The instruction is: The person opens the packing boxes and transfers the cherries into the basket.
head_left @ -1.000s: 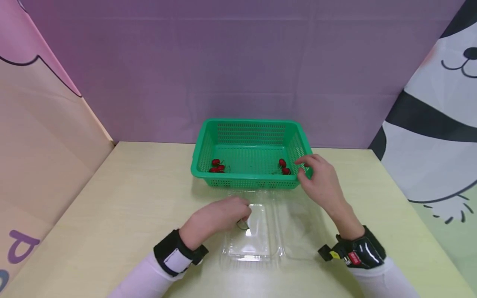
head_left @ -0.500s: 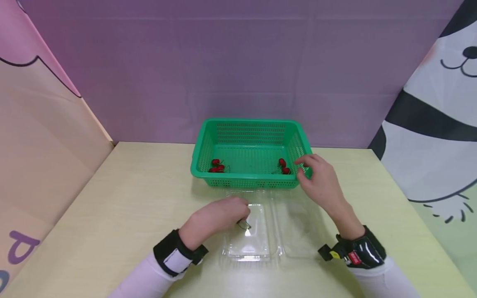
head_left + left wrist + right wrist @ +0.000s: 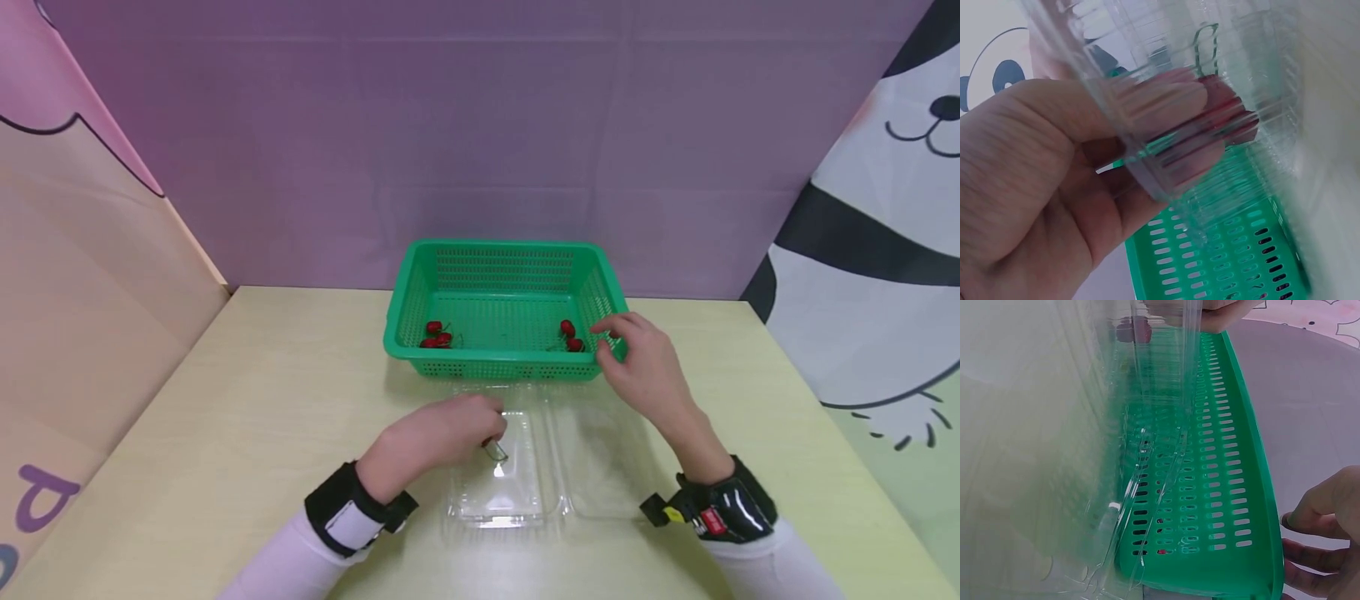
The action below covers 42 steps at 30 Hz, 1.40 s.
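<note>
In the head view my left hand (image 3: 446,429) reaches down into a clear plastic clamshell box (image 3: 517,492) that lies unfolded on the table. Between its thumb and fingers it pinches dark red cherries (image 3: 1219,103), seen through the clear wall in the left wrist view; their exact number is hard to tell. A thin green stem (image 3: 497,452) sticks out below the fingers. My right hand (image 3: 647,362) is at the right front corner of the green basket (image 3: 502,367), thumb and fingers apart, nothing between them. Inside the basket lie cherries at left (image 3: 437,340) and cherries at right (image 3: 572,337).
The basket stands right behind the clamshell box, near the purple backdrop (image 3: 510,150). The clear lid half (image 3: 607,475) spreads out on the right, below my right hand. Pale tabletop (image 3: 277,400) extends to either side.
The stem below my left fingers has shifted slightly to the right. Both hands stay almost where they were, and the basket and box have not moved.
</note>
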Each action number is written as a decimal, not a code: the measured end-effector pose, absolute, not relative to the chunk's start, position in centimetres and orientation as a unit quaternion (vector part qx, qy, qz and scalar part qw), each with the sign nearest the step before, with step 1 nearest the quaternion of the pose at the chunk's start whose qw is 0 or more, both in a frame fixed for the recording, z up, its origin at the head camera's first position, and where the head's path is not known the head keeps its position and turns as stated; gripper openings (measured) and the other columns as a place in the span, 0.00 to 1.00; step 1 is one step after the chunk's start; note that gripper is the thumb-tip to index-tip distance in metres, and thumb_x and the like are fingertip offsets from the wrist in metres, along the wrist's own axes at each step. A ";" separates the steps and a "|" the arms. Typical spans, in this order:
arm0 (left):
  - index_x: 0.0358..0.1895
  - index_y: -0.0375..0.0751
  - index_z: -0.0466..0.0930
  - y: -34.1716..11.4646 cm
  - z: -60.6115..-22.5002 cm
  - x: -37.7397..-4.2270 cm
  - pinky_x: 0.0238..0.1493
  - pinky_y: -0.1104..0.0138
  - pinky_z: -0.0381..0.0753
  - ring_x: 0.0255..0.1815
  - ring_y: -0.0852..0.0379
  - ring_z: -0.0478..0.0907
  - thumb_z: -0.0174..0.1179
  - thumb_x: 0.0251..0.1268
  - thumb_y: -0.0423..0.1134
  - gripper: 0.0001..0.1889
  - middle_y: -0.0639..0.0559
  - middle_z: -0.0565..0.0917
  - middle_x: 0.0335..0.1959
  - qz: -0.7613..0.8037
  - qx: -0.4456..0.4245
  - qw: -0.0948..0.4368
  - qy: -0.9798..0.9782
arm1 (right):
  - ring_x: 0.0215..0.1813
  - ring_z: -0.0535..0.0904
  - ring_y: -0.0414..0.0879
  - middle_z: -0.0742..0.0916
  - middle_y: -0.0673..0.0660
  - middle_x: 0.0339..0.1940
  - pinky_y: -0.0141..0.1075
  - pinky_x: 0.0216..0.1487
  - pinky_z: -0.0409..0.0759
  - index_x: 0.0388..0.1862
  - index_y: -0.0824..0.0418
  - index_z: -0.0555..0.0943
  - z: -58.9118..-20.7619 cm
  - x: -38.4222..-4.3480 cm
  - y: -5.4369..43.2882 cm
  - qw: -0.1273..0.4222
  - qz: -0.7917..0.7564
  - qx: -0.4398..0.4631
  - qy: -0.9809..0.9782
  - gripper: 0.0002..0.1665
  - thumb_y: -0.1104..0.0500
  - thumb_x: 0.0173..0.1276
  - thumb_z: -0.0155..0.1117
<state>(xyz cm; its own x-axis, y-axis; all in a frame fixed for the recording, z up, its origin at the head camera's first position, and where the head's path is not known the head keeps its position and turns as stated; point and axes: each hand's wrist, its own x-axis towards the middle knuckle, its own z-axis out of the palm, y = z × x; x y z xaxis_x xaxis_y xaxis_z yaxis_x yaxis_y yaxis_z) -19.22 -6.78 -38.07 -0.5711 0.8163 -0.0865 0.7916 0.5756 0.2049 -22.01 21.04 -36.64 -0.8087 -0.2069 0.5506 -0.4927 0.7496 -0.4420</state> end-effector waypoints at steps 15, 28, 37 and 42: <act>0.34 0.43 0.84 -7.1 -37.1 -19.3 0.34 0.74 0.73 0.32 0.63 0.70 0.64 0.66 0.24 0.09 0.56 0.75 0.32 0.094 0.467 0.079 0.876 | 0.43 0.82 0.58 0.87 0.62 0.44 0.44 0.32 0.74 0.43 0.65 0.87 -36.7 -22.0 21.0 0.243 0.289 0.200 -0.904 0.12 0.72 0.64 0.60; 0.38 0.40 0.85 -7.5 -36.8 -19.4 0.41 0.75 0.78 0.38 0.60 0.77 0.65 0.67 0.26 0.05 0.54 0.78 0.37 0.129 0.510 0.013 0.850 | 0.44 0.82 0.56 0.87 0.62 0.45 0.44 0.33 0.74 0.43 0.65 0.87 -36.7 -21.9 21.0 0.234 0.288 0.197 -0.907 0.12 0.71 0.65 0.60; 0.42 0.37 0.85 -7.4 -36.2 -19.6 0.48 0.72 0.80 0.44 0.56 0.80 0.65 0.68 0.26 0.05 0.50 0.81 0.42 0.147 0.534 -0.025 0.832 | 0.43 0.82 0.55 0.87 0.62 0.45 0.46 0.35 0.76 0.43 0.66 0.87 -36.7 -21.9 20.9 0.232 0.286 0.195 -0.909 0.12 0.71 0.65 0.60; 0.43 0.35 0.86 -7.5 -36.0 -19.6 0.50 0.71 0.80 0.45 0.55 0.80 0.64 0.68 0.25 0.06 0.50 0.82 0.43 0.162 0.543 -0.049 0.823 | 0.44 0.82 0.56 0.87 0.62 0.45 0.47 0.36 0.77 0.43 0.65 0.87 -36.7 -21.9 20.8 0.227 0.287 0.196 -0.910 0.12 0.71 0.65 0.60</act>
